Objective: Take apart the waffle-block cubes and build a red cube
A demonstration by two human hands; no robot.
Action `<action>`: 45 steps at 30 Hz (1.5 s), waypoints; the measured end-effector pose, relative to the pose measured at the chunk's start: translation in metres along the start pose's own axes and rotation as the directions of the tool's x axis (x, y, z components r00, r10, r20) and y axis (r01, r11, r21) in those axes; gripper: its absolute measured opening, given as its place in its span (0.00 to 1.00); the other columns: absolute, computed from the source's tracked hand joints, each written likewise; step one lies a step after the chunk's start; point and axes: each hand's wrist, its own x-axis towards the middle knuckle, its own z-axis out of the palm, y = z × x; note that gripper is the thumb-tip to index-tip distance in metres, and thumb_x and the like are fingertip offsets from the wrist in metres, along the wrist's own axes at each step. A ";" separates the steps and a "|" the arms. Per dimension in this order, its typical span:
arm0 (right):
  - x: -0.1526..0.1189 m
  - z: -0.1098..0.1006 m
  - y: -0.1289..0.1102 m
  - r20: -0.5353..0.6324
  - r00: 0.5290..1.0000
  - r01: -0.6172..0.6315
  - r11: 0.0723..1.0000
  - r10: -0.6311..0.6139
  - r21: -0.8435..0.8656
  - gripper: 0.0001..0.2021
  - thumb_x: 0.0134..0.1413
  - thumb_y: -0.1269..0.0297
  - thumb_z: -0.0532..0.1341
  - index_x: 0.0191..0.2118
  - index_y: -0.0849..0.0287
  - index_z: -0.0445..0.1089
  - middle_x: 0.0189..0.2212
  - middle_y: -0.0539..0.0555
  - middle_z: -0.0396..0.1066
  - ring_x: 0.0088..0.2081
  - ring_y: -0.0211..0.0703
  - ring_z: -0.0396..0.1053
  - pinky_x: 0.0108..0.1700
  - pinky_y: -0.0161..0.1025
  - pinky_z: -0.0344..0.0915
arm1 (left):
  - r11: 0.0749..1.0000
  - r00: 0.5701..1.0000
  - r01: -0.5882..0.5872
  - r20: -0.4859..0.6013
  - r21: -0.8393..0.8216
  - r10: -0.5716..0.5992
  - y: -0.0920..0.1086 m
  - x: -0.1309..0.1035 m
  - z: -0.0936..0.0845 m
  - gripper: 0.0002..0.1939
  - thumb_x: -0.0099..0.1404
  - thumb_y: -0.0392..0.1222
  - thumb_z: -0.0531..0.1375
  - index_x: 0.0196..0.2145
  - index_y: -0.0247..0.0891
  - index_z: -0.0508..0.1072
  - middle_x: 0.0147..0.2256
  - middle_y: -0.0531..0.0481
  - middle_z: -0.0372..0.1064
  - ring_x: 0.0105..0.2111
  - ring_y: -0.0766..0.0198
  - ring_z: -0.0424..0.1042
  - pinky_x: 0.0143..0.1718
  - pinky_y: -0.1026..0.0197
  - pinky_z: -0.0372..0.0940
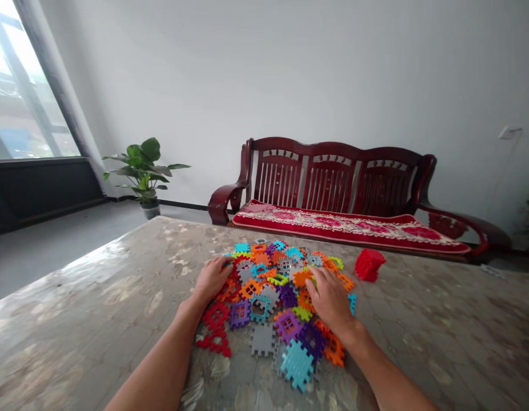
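Note:
A pile of flat, notched plastic pieces in several colours lies on the patterned table [131,297]. My left hand [212,278] rests at the pile's left edge, beside red pieces [215,317]; its fingertips lie over the pieces and what they hold, if anything, is hidden. On the right side, my right hand [328,294] has its fingers at an orange piece [301,278]; the fingers are apart and the piece lies under their tips. Nearest to me are a light blue piece [297,365] and a grey square [263,339].
A red block [369,265] made of joined pieces stands on the table right of the pile. Behind the table is a dark red wooden bench [328,177] with a red patterned cover. A potted plant [147,171] stands at the back left, near a window.

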 end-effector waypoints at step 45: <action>-0.003 0.011 -0.023 0.027 1.000 0.003 0.896 -0.016 0.443 0.11 0.60 0.62 0.57 0.44 0.53 0.75 0.46 0.54 0.75 0.50 0.48 0.70 0.55 0.50 0.64 | 0.978 0.984 0.018 -0.169 -0.209 -0.054 0.028 0.008 -0.008 0.09 0.59 0.47 0.59 0.34 0.41 0.74 0.33 0.51 0.75 0.34 0.60 0.72 0.39 0.59 0.67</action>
